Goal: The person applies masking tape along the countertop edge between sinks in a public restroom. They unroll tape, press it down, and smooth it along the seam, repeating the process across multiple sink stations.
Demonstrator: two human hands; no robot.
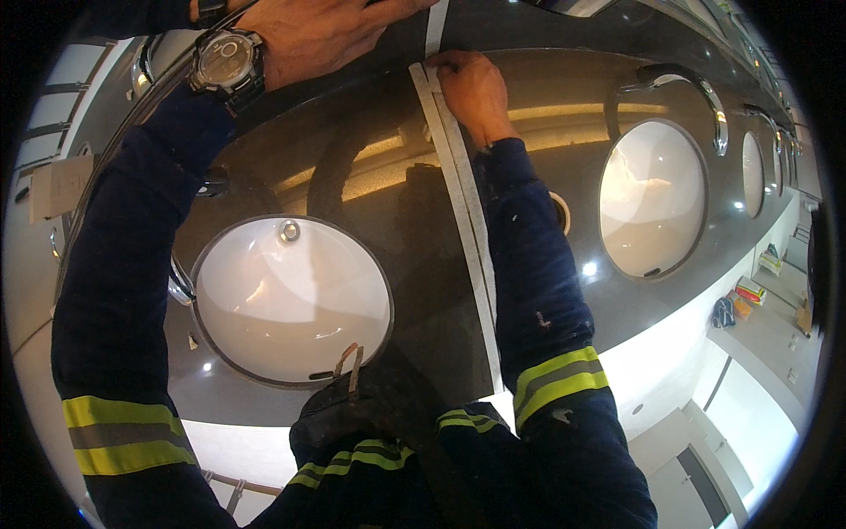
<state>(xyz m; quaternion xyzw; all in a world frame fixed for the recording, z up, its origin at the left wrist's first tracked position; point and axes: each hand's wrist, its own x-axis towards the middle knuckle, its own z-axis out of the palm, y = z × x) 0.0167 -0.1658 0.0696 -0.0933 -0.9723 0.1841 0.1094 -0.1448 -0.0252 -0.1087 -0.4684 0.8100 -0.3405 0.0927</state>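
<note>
A pale strip of masking tape [458, 189] runs across the dark glossy countertop [423, 309], from its front edge to the back, between two white sinks. Another light strip [435, 28] goes up the dark upright surface behind. At the back end of the tape is my right hand [476, 93], its fingers curled and its fingertips pinched on the strip's end. My left hand [313, 40], with a watch [226, 60] on the wrist, reaches along the back edge further left. Its fingers are stretched out, and I see nothing held in it.
A round white sink [291, 300] lies left of the tape, and another sink [654, 198] lies to the right. A curved chrome faucet [705, 97] stands behind the right one. Packages [749, 295] are on the floor at far right. A mirror lines the back.
</note>
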